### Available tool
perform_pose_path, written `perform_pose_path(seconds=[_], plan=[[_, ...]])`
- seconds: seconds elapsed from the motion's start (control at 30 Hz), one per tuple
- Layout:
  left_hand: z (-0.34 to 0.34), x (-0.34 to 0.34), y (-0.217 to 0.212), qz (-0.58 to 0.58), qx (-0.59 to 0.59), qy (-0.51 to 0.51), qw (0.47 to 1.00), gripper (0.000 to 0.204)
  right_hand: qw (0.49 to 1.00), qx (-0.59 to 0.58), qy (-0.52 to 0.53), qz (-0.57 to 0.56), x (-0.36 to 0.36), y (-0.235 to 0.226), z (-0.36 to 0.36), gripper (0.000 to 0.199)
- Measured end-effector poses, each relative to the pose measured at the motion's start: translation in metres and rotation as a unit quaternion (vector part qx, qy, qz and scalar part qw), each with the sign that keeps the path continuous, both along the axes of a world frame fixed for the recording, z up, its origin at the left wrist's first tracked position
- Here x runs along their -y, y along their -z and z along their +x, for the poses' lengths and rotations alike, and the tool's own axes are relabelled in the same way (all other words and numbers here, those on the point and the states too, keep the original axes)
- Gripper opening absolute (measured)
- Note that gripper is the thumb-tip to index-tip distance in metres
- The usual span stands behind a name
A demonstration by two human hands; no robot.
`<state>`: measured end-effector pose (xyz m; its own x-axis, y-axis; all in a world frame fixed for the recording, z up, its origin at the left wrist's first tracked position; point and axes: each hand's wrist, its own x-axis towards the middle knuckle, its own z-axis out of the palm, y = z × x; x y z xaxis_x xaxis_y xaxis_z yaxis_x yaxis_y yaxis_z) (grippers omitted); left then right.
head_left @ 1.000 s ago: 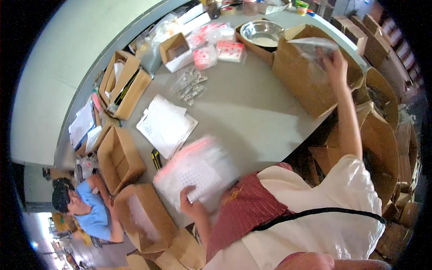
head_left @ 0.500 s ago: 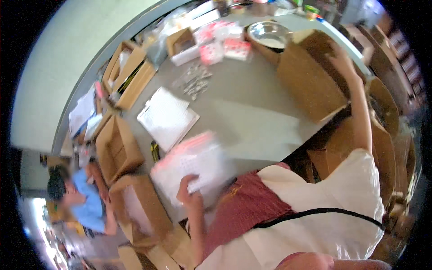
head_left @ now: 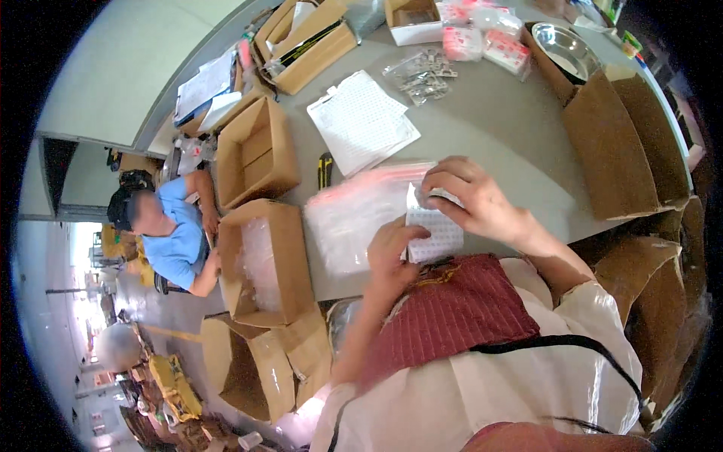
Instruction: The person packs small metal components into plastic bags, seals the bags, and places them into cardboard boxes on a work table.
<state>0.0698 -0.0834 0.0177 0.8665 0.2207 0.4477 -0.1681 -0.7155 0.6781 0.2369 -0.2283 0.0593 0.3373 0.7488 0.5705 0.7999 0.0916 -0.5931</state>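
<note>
A small white sheet of printed labels stands near my waist, at the right end of a stack of clear zip bags with pink-red top edges. My left hand pinches the sheet's left side between thumb and fingers. Over its upper edge, my right hand is closed with curled fingers around a small greyish piece, whose kind I cannot make out. Farther off lie white printed papers, with a yellow-and-black cutter beside them.
Bagged metal parts and red-and-white packets lie at the back. A steel bowl and a tall cardboard box stand right. Open boxes line the left edge, where a person in blue sits.
My right hand has come out of the cardboard box at the right and over to the label sheet. My left hand has moved from atop the bags to the sheet's side. The view has turned.
</note>
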Motion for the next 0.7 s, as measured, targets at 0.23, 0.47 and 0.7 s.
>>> perform_pose_path(seconds=[0.23, 0.47, 0.7], plan=[[0.000, 0.001, 0.003, -0.005, 0.016, -0.012, 1.000, 0.035, 1.000, 0.001, 0.016, 0.000, -0.013, 0.012, -0.004, 0.020], [0.004, -0.001, 0.008, 0.009, 0.028, 0.003, 1.000, 0.031, 1.000, -0.021, 0.011, -0.014, -0.012, 0.022, -0.005, 0.015], [0.001, -0.004, 0.007, 0.006, 0.033, 0.005, 0.999, 0.033, 0.994, -0.092, -0.036, -0.042, -0.011, 0.028, 0.003, 0.013]])
